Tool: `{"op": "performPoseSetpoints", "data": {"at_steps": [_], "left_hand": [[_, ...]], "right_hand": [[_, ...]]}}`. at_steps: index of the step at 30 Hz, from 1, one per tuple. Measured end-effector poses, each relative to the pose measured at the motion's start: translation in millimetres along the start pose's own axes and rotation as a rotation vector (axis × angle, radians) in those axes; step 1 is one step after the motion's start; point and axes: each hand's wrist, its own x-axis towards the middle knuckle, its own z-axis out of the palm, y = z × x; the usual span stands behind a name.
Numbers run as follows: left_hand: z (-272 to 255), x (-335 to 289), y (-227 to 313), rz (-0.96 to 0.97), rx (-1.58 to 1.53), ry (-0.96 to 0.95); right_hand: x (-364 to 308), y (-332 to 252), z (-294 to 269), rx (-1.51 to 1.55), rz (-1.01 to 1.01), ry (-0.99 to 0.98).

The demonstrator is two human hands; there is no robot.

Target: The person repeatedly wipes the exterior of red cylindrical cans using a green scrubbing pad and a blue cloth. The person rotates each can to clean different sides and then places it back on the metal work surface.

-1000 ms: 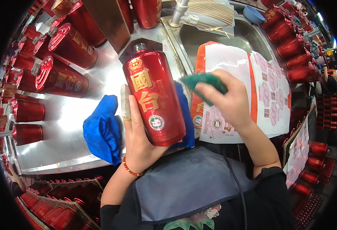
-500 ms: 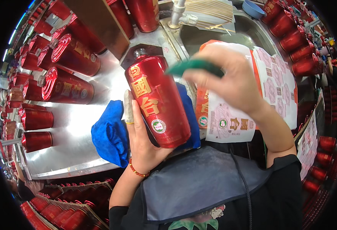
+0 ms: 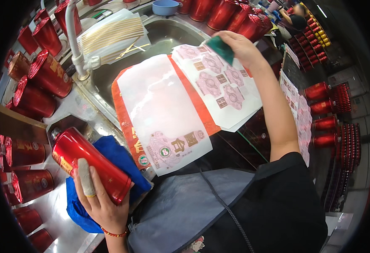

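A red bottle (image 3: 95, 162) is at the worktop's near edge, tilted over a blue cloth (image 3: 126, 158), its neck toward the upper left and its base toward the person. The left grip (image 3: 102, 204) is closed around the lower part of the bottle, palm near the base and fingers along its side; one finger wears a grey cover (image 3: 85, 177), and a red bead bracelet (image 3: 114, 233) circles the wrist. The right grip (image 3: 244, 50) pinches a green scraper (image 3: 221, 50), well apart from the bottle and over the far edge of a white sheet of pink and brown stickers (image 3: 212, 84). Whether the scraper touches that sheet is hard to tell. Beside it is a pale sheet with a printed label (image 3: 157, 101) at its near end, and orange-red paper (image 3: 119, 105) shows beneath both. These papers overlap the near side of a metal sink (image 3: 189, 31). To the left of the sink stands a tap (image 3: 78, 63), next to a gold-striped sheet (image 3: 113, 33); a blue bowl (image 3: 166, 7) sits at the far rim. More red bottles (image 3: 52, 76) crowd the worktop (image 3: 73, 114) on the left
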Motion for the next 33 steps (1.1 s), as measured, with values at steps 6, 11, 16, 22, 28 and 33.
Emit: {"op": "performPoseSetpoints", "data": {"at_steps": [6, 11, 16, 22, 28, 33], "left_hand": [[21, -21, -1, -0.206, -0.380, 0.188], [23, -34, -5, -0.242, -0.346, 0.154], [29, -37, -14, -0.179, -0.269, 0.120], [29, -32, -13, -0.180, -0.294, 0.124], [31, -39, -20, -0.169, -0.242, 0.080], [28, -32, -14, -0.168, -0.273, 0.107]], "right_hand": [[-7, 47, -103, -0.459, 0.525, 0.113], [-39, 66, -130, -0.892, 0.487, 0.015], [-44, 68, -110, -0.791, 0.548, 0.002], [-50, 93, -141, -0.826, 0.594, -0.001], [-64, 83, -138, -0.682, 0.689, 0.022], [-67, 88, -149, -0.579, 0.679, 0.118]]}}
